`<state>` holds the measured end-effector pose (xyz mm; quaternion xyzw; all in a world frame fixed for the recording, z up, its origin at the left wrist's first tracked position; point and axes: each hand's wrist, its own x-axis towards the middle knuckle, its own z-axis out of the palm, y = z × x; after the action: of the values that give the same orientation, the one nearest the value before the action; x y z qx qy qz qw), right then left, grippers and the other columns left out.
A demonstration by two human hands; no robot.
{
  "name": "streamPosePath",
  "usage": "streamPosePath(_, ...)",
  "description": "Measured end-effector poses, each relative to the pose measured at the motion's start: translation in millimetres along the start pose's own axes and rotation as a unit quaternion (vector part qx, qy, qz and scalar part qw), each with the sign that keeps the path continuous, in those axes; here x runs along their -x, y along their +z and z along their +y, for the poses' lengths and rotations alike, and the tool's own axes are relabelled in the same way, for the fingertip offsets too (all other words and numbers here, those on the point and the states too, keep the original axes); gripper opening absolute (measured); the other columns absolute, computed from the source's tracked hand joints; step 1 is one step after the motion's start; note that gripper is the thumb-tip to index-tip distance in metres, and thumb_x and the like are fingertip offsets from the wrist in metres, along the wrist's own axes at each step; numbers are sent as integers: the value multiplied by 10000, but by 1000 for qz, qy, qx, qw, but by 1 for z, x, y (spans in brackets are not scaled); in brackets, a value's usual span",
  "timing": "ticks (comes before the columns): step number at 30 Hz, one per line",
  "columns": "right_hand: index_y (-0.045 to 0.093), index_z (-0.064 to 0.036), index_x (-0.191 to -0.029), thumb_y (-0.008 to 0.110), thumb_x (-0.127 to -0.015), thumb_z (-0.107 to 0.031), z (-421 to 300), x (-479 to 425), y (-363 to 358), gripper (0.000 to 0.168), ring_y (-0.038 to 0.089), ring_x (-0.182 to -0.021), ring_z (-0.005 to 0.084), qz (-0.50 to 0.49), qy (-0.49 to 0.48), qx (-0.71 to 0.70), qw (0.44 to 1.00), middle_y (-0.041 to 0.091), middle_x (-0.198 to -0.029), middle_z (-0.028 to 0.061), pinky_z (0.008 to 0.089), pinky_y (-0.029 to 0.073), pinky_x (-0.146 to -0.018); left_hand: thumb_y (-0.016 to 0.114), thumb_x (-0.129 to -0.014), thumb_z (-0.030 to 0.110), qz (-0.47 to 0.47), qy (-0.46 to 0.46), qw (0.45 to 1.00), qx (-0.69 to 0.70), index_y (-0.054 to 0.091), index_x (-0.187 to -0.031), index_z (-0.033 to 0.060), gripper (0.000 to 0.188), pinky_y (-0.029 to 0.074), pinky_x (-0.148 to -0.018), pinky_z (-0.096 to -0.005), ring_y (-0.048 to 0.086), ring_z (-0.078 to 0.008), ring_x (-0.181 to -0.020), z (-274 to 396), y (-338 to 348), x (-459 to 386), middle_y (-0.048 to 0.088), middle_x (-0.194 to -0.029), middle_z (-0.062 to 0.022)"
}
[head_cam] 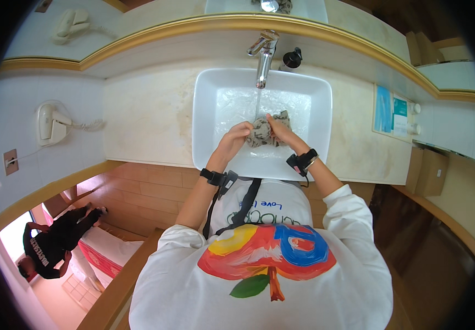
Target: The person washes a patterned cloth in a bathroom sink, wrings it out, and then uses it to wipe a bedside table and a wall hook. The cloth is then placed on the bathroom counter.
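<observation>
A wet, patterned grey-brown cloth (259, 134) is bunched between my two hands over a white rectangular washbasin (201, 123). My left hand (235, 139) pinches its left side with thumb and fingers. On the cloth's right part, my right hand (279, 128) grips with the thumb on top; its other fingers are partly hidden. A thin stream of water (258, 103) falls from the chrome faucet (264, 62) onto or just behind the cloth. Rippling water covers the bottom of the basin.
Behind the basin, a dark pump bottle (291, 60) stands beside the faucet. A tray (385, 131) with packets lies on the counter (151, 119) at right. A hair dryer (50, 123) hangs on the left wall. Another person (52, 247) in black stands beyond the doorway.
</observation>
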<state>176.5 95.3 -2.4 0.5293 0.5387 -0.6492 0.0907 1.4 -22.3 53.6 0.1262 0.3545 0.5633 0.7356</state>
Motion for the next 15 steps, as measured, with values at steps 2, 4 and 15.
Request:
streamPosePath(2,467,-29,-1148,481,-921,-501,-7,20,3,523,598,-858,220,0,4,-135,991,559,-988,113,352,473,-730,565,-892,201,-2,1,1000,-28,555,-955,44,169,384,-842,-284,520,-146,-928,5,9,7,567,-959,-37)
streamPosePath(4,403,-67,-1177,611,-897,-373,-7,27,-3,464,580,-889,190,-23,-49,-293,954,538,-1027,87,318,467,-751,565,-923,288,-25,-9,997,-73,556,-955,69,221,395,-821,-286,518,-137,-918,12,18,9,557,-965,-30)
streamPosePath(15,480,-80,-1183,637,-888,-320,-43,69,-22,412,574,-999,188,21,-143,-422,895,587,-1028,50,302,464,-861,454,-972,478,61,-158,938,-304,455,-1355,40,581,432,-919,-294,558,-132,-1069,14,65,-21,602,-1194,-74)
